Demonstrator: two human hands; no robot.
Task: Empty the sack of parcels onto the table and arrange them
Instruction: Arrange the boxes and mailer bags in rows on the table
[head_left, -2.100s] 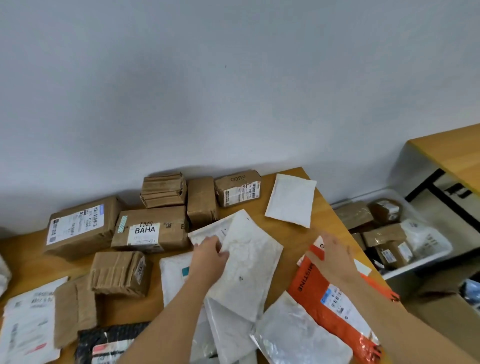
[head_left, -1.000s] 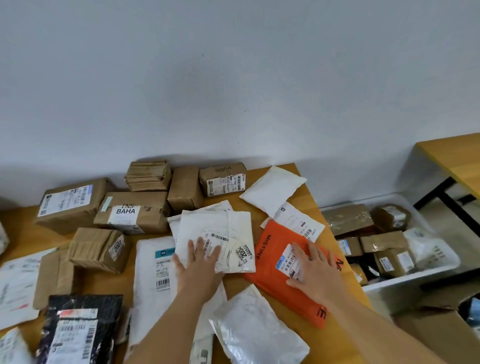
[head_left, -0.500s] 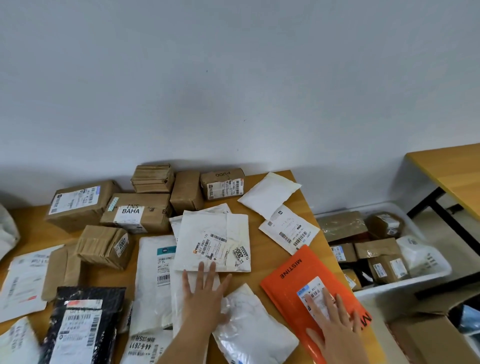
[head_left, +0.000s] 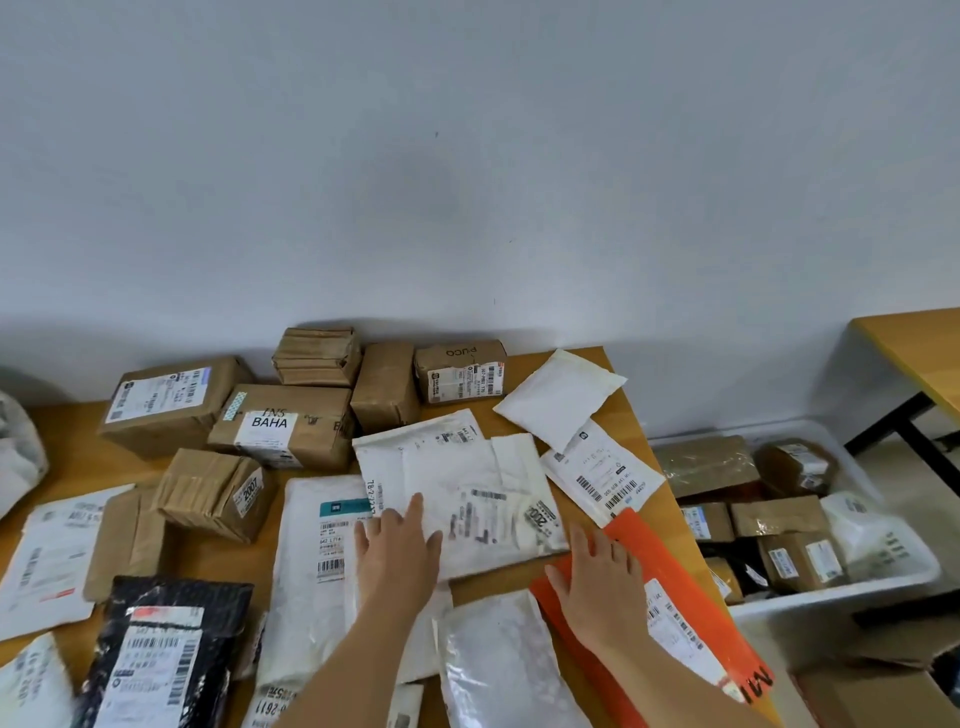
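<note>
On the wooden table (head_left: 576, 582) the parcels are spread out flat or stacked toward the wall. The left hand (head_left: 397, 551) lies palm down with straight, slightly spread fingers on the near edge of a white padded mailer (head_left: 467, 488), pressing it and holding nothing. The right hand (head_left: 602, 582) rests flat on the upper end of an orange mailer (head_left: 670, 587), fingers straight and relaxed, gripping nothing. The orange mailer lies at the table's right edge, its top corner touching a white labelled envelope (head_left: 602, 478), which overlaps a plain white pouch (head_left: 558, 397) further back.

Under the left forearm lies a long white mailer with a teal label (head_left: 317, 545), and between the two arms a clear-wrapped white parcel (head_left: 498, 660) reaches to the near edge. A black mailer (head_left: 156, 649) lies near left, beside flat white envelopes (head_left: 49, 551).

Along the wall stand brown cardboard boxes: a large labelled box (head_left: 166, 405), a box marked BAHA (head_left: 283, 426), a small taped bundle (head_left: 317, 356), a tall brown-paper parcel (head_left: 384, 387) and a small box marked PUCO (head_left: 460, 371). A taped box marked 2007 (head_left: 218, 491) sits in front of them.

To the right of the table, lower down, a white plastic bin (head_left: 831, 597) holds more brown parcels. No sack can be told with certainty.
</note>
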